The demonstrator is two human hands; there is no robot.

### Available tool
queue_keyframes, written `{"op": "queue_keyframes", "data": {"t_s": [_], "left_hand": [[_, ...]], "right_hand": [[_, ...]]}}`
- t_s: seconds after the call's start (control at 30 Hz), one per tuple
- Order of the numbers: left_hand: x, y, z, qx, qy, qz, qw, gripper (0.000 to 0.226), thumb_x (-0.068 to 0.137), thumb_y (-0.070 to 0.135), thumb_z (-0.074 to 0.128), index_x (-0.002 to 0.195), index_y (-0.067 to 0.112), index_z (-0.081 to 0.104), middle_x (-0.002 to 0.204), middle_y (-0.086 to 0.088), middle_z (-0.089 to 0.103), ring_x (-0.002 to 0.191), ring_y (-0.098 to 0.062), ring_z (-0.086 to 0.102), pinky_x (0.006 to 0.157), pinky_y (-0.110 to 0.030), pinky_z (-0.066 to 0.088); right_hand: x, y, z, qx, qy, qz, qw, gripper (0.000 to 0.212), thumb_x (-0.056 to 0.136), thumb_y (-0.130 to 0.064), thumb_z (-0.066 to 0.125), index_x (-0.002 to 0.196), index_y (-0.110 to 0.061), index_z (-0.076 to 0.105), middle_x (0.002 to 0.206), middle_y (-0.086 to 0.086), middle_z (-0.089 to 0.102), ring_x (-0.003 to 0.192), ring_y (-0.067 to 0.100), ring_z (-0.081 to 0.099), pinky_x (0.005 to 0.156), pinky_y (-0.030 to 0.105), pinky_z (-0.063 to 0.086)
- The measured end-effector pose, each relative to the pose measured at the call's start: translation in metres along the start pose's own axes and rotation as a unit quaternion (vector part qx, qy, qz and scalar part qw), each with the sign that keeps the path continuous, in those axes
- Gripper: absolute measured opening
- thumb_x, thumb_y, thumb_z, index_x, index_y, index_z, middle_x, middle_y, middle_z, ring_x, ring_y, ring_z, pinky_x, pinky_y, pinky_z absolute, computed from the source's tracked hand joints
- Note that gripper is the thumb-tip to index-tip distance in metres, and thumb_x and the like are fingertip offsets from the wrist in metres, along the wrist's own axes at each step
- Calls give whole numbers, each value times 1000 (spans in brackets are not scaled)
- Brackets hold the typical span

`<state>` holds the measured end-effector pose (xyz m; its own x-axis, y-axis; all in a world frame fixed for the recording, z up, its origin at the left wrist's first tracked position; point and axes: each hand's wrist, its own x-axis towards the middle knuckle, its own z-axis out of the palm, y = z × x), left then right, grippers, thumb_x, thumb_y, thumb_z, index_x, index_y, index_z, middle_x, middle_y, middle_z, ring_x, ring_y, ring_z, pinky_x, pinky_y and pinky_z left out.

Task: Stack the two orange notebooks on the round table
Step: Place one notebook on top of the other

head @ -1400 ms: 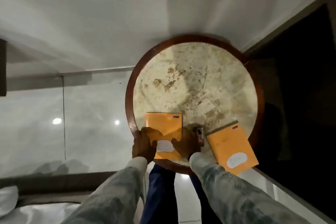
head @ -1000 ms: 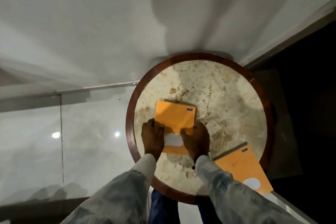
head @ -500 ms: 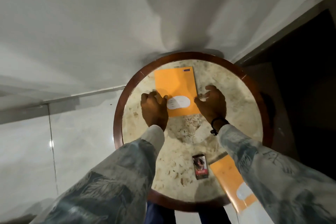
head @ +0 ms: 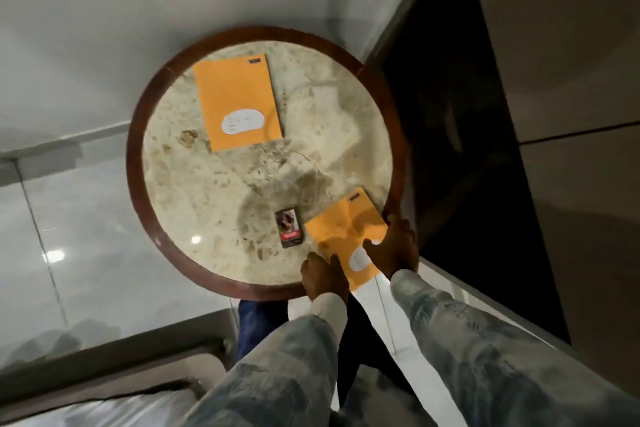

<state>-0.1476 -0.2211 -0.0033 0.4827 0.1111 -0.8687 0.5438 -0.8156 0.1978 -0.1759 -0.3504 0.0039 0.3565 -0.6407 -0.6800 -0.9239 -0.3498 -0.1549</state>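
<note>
One orange notebook (head: 239, 104) lies flat, with nothing touching it, on the far half of the round marble table (head: 135, 184), its white label towards me. The second orange notebook (head: 341, 229) sits at the table's near right edge and sticks out past the rim. My right hand (head: 394, 248) grips its right side, thumb on the cover. My left hand (head: 323, 276) holds its near left edge with the fingertips. Its near corner is partly hidden by my hands.
A small dark card-sized box (head: 289, 228) lies on the table just left of the near notebook. A dark cabinet (head: 467, 114) stands close to the table's right side. White wall is behind, glossy floor to the left, and a bed edge (head: 104, 374) is near left.
Both hands let go of the first notebook after sliding it to the far side of the table. They then came back to the near right edge and took hold of the second notebook.
</note>
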Motion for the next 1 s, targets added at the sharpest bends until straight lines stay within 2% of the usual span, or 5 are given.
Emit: {"op": "queue_keyframes", "data": {"t_s": [0.23,0.5,0.67,0.83,1.0], "left_hand": [[6,16,32,-163,57,-24,985,33,90,30,69,110,4,64,117,-18,69,111,-40,65,96,-48,55],[39,81,-43,-212,125,153,957,21,91,29,72,92,18,54,77,13,52,68,-2,49,58,-19,33],[102,112,-142,-209,195,213,934,29,89,25,77,95,2,61,87,-8,63,77,-22,54,69,-26,33],[171,126,-217,-170,230,220,933,31,88,30,77,97,3,62,88,-6,62,81,-23,55,71,-26,35],[208,135,-236,-73,231,186,952,44,88,30,75,119,1,60,128,-19,57,119,-38,55,99,-46,49]], "right_hand": [[14,34,0,27,-17,16,999,82,72,-58,84,133,-13,53,134,12,58,123,36,58,96,51,58],[40,-39,-40,213,22,-13,977,71,64,-45,91,120,-18,57,126,9,66,113,34,66,97,52,58],[65,-153,-32,226,60,-111,966,56,71,-35,89,115,-11,63,120,10,62,107,31,64,87,39,56],[93,-243,-6,193,73,-157,966,47,77,-31,82,113,-8,63,119,13,61,109,35,61,77,34,45],[108,-278,18,143,69,-148,976,47,79,-29,79,116,-4,63,122,16,60,112,39,60,87,42,51]]}}
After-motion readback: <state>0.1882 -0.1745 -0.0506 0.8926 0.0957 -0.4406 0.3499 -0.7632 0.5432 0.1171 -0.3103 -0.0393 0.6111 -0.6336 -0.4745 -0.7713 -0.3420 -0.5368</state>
